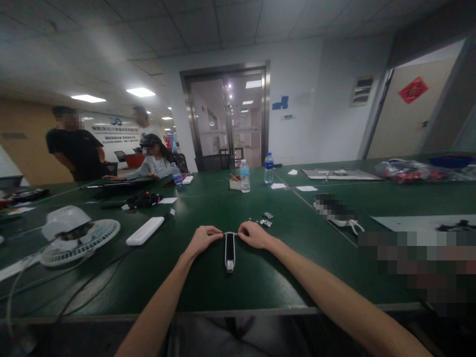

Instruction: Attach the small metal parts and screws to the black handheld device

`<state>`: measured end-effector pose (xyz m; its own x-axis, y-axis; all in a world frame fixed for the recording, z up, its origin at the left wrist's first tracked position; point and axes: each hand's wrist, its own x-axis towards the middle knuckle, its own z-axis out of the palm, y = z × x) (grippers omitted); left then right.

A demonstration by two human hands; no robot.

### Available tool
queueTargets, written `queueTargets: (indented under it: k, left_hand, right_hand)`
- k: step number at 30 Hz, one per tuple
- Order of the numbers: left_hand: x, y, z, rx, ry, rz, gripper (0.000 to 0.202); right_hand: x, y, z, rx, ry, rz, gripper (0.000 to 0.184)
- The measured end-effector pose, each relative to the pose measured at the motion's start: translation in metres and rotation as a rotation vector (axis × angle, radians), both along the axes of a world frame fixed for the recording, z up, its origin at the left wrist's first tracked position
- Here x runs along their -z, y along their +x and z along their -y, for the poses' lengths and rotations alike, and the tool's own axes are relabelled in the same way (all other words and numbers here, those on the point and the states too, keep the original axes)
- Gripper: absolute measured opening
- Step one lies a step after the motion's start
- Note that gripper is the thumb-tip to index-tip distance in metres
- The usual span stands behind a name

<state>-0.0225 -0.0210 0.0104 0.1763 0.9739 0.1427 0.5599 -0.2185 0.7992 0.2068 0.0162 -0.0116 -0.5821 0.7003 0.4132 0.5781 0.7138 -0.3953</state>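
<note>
A narrow black and white device [229, 250] lies lengthwise on the green table [230, 287], straight ahead of me. My left hand [204, 238] rests curled at the device's far end on the left side, fingertips touching it. On the other side of that far end my right hand [253, 234] mirrors it, fingers curled and pinched against the device. Several small metal parts [266, 219] lie just beyond my right hand.
A white table fan [74, 234] lies tilted at left with cables trailing. A white oblong case [145, 231] sits left of my hands. Water bottles [244, 176] stand mid-table. Three people are at the far left. Bagged items [409, 171] lie far right.
</note>
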Motion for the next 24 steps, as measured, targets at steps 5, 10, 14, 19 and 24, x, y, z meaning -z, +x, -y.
queueTargets:
  k: [5,10,14,19,24]
  left_hand:
    - [0.006,-0.003,-0.003,0.02,0.008,0.033,0.031]
    - [0.005,0.0,-0.001,0.001,0.051,0.018,0.028]
    - [-0.001,0.002,0.002,-0.004,0.052,-0.001,0.027]
    - [-0.006,0.005,0.003,0.012,0.071,0.007,0.025]
    - [-0.005,0.003,0.001,0.023,0.099,-0.045,0.027]
  right_hand:
    - [0.0,-0.001,0.001,0.012,0.004,-0.004,0.009]
    - [-0.002,-0.001,0.003,0.015,-0.004,-0.001,0.01]
    - [-0.002,-0.001,0.002,0.0,-0.014,-0.001,0.011]
    - [0.0,0.001,-0.001,-0.018,-0.02,-0.013,0.011]
    - [0.001,0.001,-0.003,-0.025,-0.02,-0.012,0.009]
